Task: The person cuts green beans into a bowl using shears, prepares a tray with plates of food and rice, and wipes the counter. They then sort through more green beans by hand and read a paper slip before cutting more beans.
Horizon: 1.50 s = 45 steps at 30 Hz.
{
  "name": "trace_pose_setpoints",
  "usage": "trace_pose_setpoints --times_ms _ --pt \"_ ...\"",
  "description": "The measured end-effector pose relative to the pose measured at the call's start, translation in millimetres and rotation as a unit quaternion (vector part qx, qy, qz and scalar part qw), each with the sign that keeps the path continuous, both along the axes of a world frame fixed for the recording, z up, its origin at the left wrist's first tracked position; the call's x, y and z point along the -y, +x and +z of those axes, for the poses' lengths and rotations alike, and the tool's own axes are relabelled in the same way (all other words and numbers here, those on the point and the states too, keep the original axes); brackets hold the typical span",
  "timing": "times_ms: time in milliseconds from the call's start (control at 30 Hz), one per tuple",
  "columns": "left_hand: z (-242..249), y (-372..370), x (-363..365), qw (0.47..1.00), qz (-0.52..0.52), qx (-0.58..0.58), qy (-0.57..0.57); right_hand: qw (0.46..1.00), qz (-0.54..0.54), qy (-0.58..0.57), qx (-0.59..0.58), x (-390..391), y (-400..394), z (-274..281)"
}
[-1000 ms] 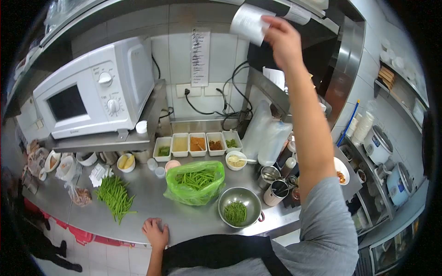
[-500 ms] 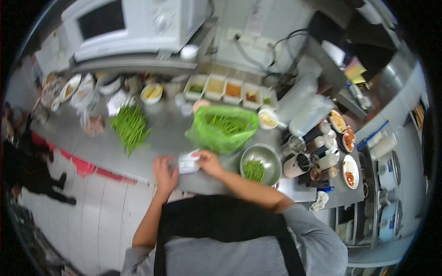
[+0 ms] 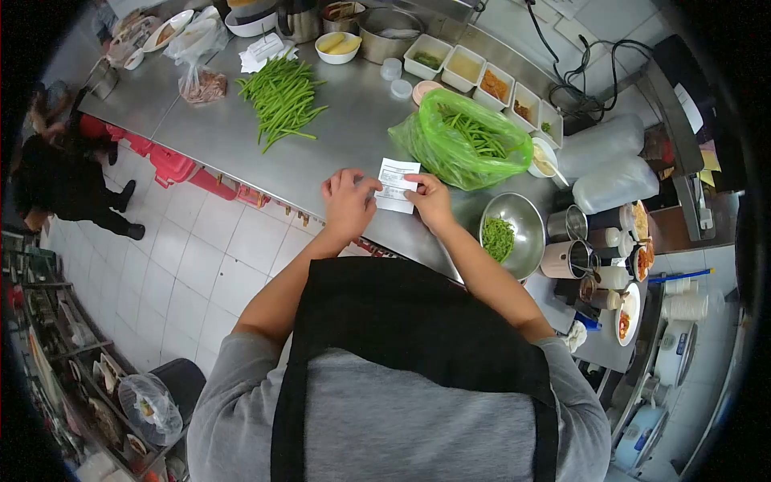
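Note:
A small printed paper slip (image 3: 397,178) lies near the front edge of the steel counter (image 3: 217,143). My right hand (image 3: 430,201) pinches its right edge between thumb and fingers. At the slip's left edge is my left hand (image 3: 349,205), fingers apart, with the fingertips close to the paper. A green plastic bag (image 3: 426,149) of long green beans stands just behind my right hand. Cut green pieces (image 3: 497,238) lie in a steel bowl (image 3: 530,233) to the right. Loose long beans (image 3: 281,98) are piled at the back left.
White containers of chopped ingredients (image 3: 463,68) line the counter's back. Bottles and cups (image 3: 614,277) and an oval plate (image 3: 632,315) stand at the right. A meat bag (image 3: 202,85) lies at the left. A person in dark clothes (image 3: 76,181) is beyond the counter, far left.
The view has shifted, so the counter and floor show from farther overhead. The slip now lies flatter with its print facing up, and my right hand still pinches it.

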<state>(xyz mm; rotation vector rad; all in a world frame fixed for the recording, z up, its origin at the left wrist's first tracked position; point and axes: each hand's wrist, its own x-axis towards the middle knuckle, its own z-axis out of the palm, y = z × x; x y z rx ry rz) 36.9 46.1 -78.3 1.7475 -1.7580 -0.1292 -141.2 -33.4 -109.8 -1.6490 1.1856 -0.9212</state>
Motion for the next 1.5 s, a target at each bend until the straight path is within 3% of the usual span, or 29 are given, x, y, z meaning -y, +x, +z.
trace_pose_setpoints --times_ms 267,367,467,533,600,633,667,767,800,900,933,1033,1233,1333,1433,1467,1500 --pt "1.5 -4.1 3.7 0.999 -0.006 0.032 0.016 1.0 0.003 -0.017 -0.012 -3.0 0.9 7.6" --pt "18.3 3.1 5.6 0.99 -0.017 0.121 0.065 0.999 -0.001 -0.014 -0.03 -3.3 0.9 9.7" --pt "34.2 18.1 11.0 0.979 0.064 0.173 0.091 0.999 0.002 0.026 -0.042 -3.9 1.1 14.6" --pt "27.9 29.7 11.8 0.979 0.064 0.133 0.143 0.998 0.01 0.035 -0.043 -4.8 -1.2 31.0" --pt "7.0 35.4 10.8 0.993 0.05 0.098 0.04 0.982 0.075 -0.143 -0.101 -6.2 -7.0 68.9" --pt "2.6 36.6 11.0 0.996 0.037 0.08 0.015 0.951 0.138 -0.248 -0.121 -4.4 -13.0 107.3" --pt "3.6 35.3 8.2 0.996 0.036 0.081 -0.006 0.938 0.164 -0.275 -0.13 -8.4 -18.6 158.0" --pt "17.3 28.8 3.6 0.997 0.042 0.067 0.001 0.822 0.135 -0.533 -0.147 38.2 -66.2 271.0" --pt "18.1 29.6 2.6 0.998 0.037 0.06 -0.001 0.84 0.053 -0.523 -0.138 35.0 -81.9 327.0" --pt "25.6 26.3 0.4 0.997 0.032 0.064 -0.033 0.787 -0.204 -0.579 -0.064 75.3 -141.1 441.6" --pt "25.0 26.6 1.0 0.997 0.033 0.061 -0.035 0.788 -0.185 -0.584 0.062 90.1 -162.1 476.9" --pt "23.1 25.1 1.7 0.997 0.037 0.051 -0.032 0.744 -0.205 -0.61 0.183 126.5 -217.1 554.5" --pt "21.8 25.4 2.8 0.997 0.044 0.053 -0.029 0.811 -0.232 -0.497 0.204 143.6 -260.2 588.4" --pt "22.5 24.3 2.7 0.997 0.048 0.052 -0.021 0.788 -0.251 -0.531 0.185 150.2 -265.4 596.4" --pt "24.3 23.7 2.6 0.997 0.048 0.054 -0.023 0.746 -0.288 -0.578 0.161 154.5 -262.5 616.3" --pt "25.1 23.5 2.3 0.997 0.048 0.054 -0.024 0.692 -0.47 -0.549 0.016 110.1 -215.2 609.2" --pt "25.3 23.4 2.1 0.997 0.048 0.055 -0.026 0.598 -0.486 -0.634 -0.065 103.3 -204.3 605.8"
